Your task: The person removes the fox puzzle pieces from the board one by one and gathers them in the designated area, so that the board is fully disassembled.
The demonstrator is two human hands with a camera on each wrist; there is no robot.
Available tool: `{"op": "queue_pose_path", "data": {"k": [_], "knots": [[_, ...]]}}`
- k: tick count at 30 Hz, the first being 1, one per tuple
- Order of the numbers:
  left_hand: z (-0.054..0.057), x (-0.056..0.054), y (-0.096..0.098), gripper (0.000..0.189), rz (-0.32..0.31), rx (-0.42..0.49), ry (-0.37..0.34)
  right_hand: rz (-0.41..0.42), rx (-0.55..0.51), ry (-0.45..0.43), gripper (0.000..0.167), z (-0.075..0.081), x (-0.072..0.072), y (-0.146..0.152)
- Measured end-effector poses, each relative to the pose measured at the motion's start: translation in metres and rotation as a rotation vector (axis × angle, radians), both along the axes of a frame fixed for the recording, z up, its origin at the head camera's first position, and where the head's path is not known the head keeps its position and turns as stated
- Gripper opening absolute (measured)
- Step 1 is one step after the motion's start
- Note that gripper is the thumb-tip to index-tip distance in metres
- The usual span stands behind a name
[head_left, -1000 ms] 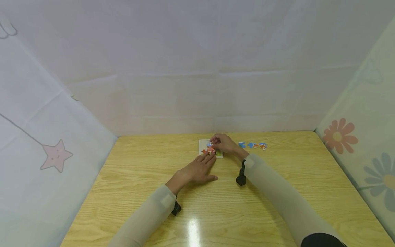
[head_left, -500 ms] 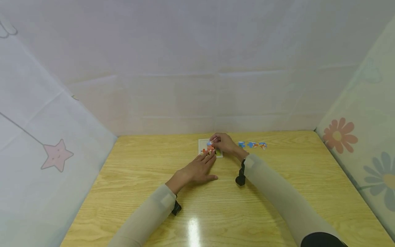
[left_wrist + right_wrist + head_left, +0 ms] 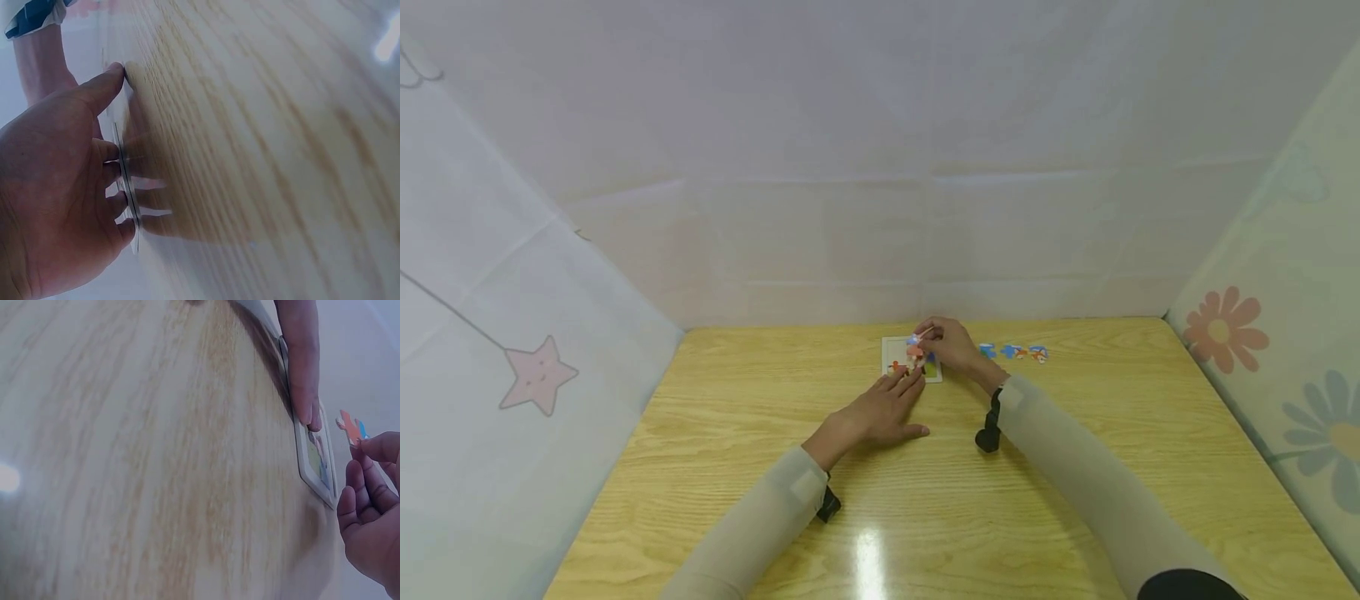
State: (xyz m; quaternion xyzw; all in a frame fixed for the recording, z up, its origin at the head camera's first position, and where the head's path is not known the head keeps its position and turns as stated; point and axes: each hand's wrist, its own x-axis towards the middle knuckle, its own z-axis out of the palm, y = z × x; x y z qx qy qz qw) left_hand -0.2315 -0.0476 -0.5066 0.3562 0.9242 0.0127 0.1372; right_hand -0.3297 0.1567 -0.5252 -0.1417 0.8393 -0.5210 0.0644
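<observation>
My right hand (image 3: 951, 346) pinches a jigsaw piece (image 3: 352, 429) between thumb and fingertips, orange with some blue and white. In the right wrist view the piece is raised and tilted, apart from the puzzle tray (image 3: 304, 464). That pale-rimmed tray (image 3: 887, 354) lies flat near the table's back edge, with colourful pieces inside, partly hidden by both hands. My left hand (image 3: 876, 414) lies palm down with straight fingers, their tips resting on the tray's near side. The left wrist view shows the left fingers (image 3: 119, 203) along the tray's thin edge (image 3: 129, 187), thumb on the table.
Right of the tray, several loose jigsaw pieces (image 3: 1013, 352) lie in a row, blue, white and orange. The wooden table (image 3: 760, 392) ends at a pale cloth backdrop (image 3: 820, 250) close behind the tray. Printed cloth walls stand left and right.
My right hand has lifted slightly and shifted a little right, and the jigsaw piece in its fingers has come up and tilted. The left hand has stayed in place.
</observation>
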Motion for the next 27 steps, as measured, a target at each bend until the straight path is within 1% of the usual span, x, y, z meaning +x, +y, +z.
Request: {"op": "queue_pose_path", "data": {"k": [4, 9, 15, 22, 27], "knots": [[0.000, 0.001, 0.000, 0.091, -0.001, 0.006, -0.006, -0.012, -0.004, 0.014, 0.020, 0.004, 0.003, 0.004], [0.001, 0.001, 0.001, 0.090, -0.004, 0.009, -0.009, -0.028, -0.039, -0.017, 0.021, 0.009, 0.007, 0.015], [0.003, 0.001, 0.001, 0.090, -0.005, 0.001, -0.004, -0.002, -0.098, -0.034, 0.024, 0.012, 0.011, 0.030], [0.003, 0.001, 0.002, 0.090, -0.003, -0.015, -0.006, 0.017, -0.077, -0.025, 0.023, 0.018, 0.022, 0.044], [0.002, 0.001, 0.002, 0.091, 0.001, -0.028, -0.002, 0.031, -0.088, -0.038, 0.026, 0.017, 0.027, 0.053]]}}
